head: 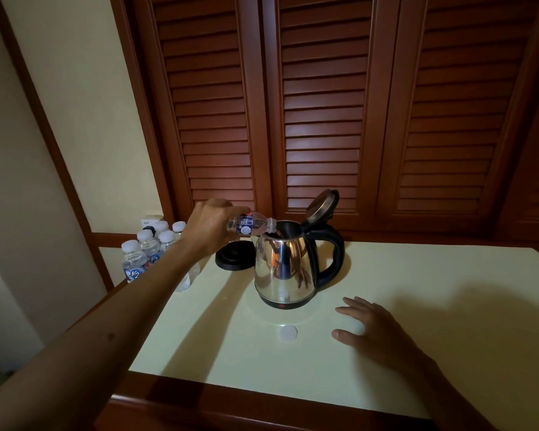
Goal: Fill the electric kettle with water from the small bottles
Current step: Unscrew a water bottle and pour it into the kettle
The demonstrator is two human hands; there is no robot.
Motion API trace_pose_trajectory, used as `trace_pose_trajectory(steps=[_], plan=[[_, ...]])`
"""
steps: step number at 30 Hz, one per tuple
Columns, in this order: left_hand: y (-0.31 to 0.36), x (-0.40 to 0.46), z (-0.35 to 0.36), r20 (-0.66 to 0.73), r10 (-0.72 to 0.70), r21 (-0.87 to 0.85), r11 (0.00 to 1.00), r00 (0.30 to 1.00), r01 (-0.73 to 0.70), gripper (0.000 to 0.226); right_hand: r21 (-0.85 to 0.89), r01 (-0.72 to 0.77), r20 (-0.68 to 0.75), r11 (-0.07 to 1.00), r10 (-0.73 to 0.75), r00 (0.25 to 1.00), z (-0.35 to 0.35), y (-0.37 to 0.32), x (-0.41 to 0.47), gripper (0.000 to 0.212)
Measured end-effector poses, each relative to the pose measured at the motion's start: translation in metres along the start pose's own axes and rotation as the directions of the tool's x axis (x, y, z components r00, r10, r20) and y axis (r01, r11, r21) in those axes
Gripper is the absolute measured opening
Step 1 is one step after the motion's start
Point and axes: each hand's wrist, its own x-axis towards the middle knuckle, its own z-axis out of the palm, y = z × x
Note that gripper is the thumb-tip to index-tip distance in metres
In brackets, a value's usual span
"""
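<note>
My left hand (210,225) grips a small water bottle (252,227) tipped sideways, its open mouth at the rim of the steel electric kettle (285,269), whose lid (321,206) stands open. The bottle's label print is too small to read; the capped bottles (147,253) at the table's (417,306) left edge read "K2". My right hand (377,331) rests spread and empty near a white cap (288,333). The black kettle base (234,259) is partly hidden behind the kettle.

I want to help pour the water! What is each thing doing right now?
Kettle: upright, off its base.
Kettle lid: open.
Tipped bottle: uncapped, mouth over the kettle.
Left hand: holding the tipped bottle.
Right hand: flat on the table, empty.
Loose cap: on the table.
Spare bottles: capped.
</note>
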Motion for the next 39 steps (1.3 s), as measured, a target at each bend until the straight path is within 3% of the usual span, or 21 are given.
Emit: trace_pose_trajectory(steps=[17,39], plan=[[-0.003,0.009,0.002,0.050,0.036,0.050,0.998,0.998,-0.038,0.044,0.001,-0.003,0.001,1.000,0.003,1.000,0.002,0.003,0.002,0.061],[0.001,0.022,-0.003,0.134,0.066,0.164,0.983,0.989,-0.088,0.052,0.014,-0.020,0.019,1.000,0.020,1.000,0.003,0.005,0.004,0.070]])
